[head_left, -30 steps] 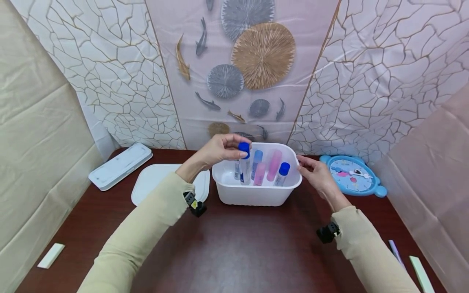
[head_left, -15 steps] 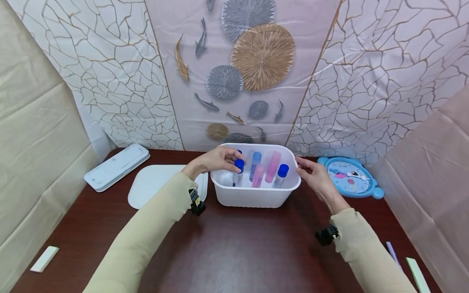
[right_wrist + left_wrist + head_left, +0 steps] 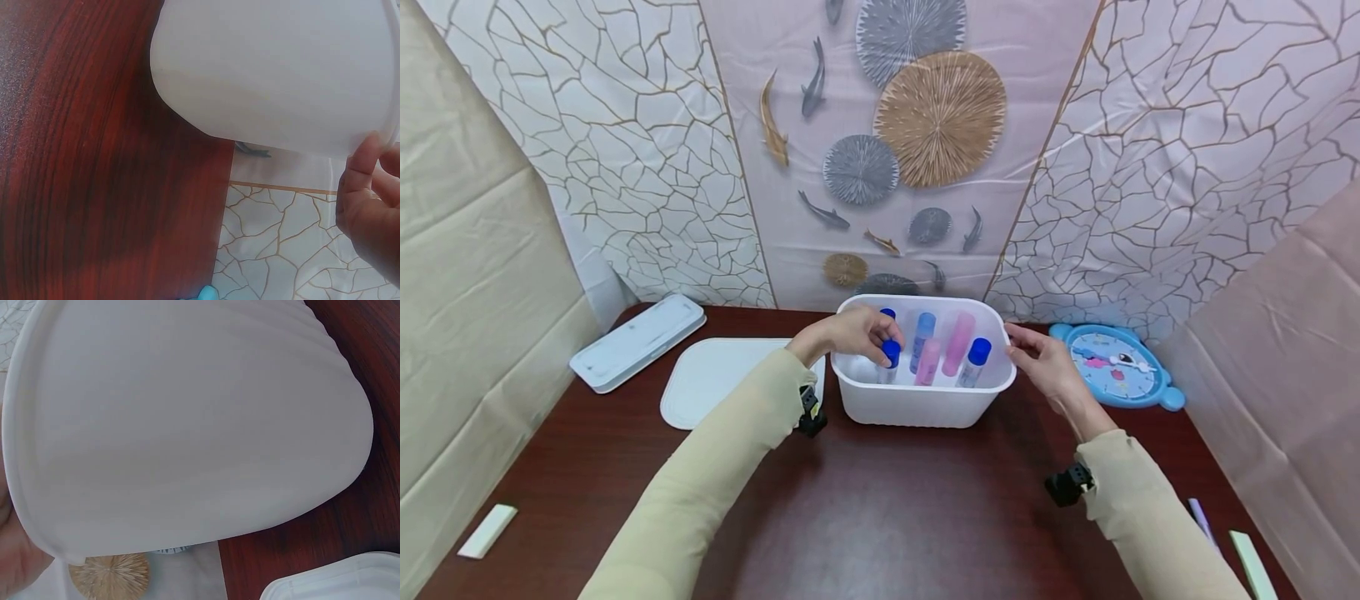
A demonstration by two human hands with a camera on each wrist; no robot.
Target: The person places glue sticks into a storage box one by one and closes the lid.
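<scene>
In the head view, a white plastic bin (image 3: 917, 408) stands on the table with several tubes upright in it. My left hand (image 3: 856, 330) reaches over the bin's left rim and pinches a blue-capped clear tube (image 3: 891, 352) near its cap, low inside the front left part. Behind it shows another blue cap (image 3: 887, 313). A light blue tube (image 3: 922, 342), two pink tubes (image 3: 958, 343) and a blue-capped clear tube (image 3: 976, 362) fill the middle and right. My right hand (image 3: 1047, 367) pinches the bin's right rim. Both wrist views show mostly the bin's outer wall (image 3: 187, 425).
A white lid (image 3: 718, 379) lies left of the bin, and a long whitish case (image 3: 638, 340) behind it. A blue toy clock (image 3: 1116, 365) is at the right. Pale strips (image 3: 487, 532) and a purple pen (image 3: 1202, 523) lie near the table's sides. A patterned cloth hangs behind.
My left hand has lowered the blue-capped tube into the bin, moving it slightly left and down from above the rim. My right hand has kept its hold on the rim.
</scene>
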